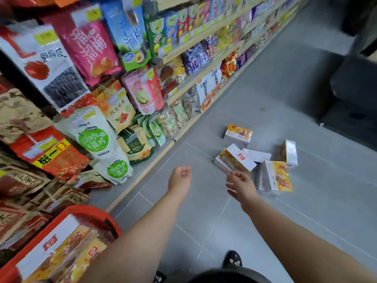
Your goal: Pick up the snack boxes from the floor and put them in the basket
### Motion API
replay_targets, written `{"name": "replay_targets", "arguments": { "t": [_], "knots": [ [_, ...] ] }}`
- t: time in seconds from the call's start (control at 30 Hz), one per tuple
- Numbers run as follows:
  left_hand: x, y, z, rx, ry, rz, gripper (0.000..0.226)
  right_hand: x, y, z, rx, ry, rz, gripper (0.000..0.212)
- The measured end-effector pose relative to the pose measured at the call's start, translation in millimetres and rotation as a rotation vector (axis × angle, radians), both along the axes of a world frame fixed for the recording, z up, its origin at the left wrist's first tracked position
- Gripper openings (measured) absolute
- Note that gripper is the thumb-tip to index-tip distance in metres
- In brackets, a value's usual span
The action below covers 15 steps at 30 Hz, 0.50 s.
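Several white-and-yellow snack boxes lie scattered on the grey tiled floor: one flat at the back (237,134), a leaning pair in the middle (236,160), one upright at the right (288,153) and one nearest me (275,177). The red basket (85,213) sits at the lower left with similar snack boxes (61,250) inside. My left hand (180,178) is curled into a loose fist and holds nothing. My right hand (240,184) reaches toward the boxes with fingers apart, just short of the nearest ones.
A long shelf unit (177,137) packed with hanging snack bags runs along the left, its base edge beside the basket. A dark sofa-like object (350,99) stands at the far right. My shoe (232,259) is on the tiles at the bottom.
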State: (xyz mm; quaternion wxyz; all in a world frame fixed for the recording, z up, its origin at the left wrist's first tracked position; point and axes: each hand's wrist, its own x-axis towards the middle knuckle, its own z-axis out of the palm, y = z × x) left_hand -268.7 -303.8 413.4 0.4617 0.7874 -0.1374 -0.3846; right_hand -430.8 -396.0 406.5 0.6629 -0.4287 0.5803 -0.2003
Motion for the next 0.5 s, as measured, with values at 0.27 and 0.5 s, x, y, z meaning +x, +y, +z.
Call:
{"name": "replay_targets", "arguments": {
  "t": [0.27, 0.5],
  "knots": [
    [-105.5, -108.1, -37.1, 0.073, 0.058, -0.086, 0.026, -116.1, -99.7, -16.9, 0.001, 0.053, -0.067, 0.006],
    [-129.3, -184.4, -55.4, 0.166, 0.129, -0.154, 0.028, -150.9, -175.1, -42.2, 0.044, 0.146, -0.062, 0.013]
  ]
}}
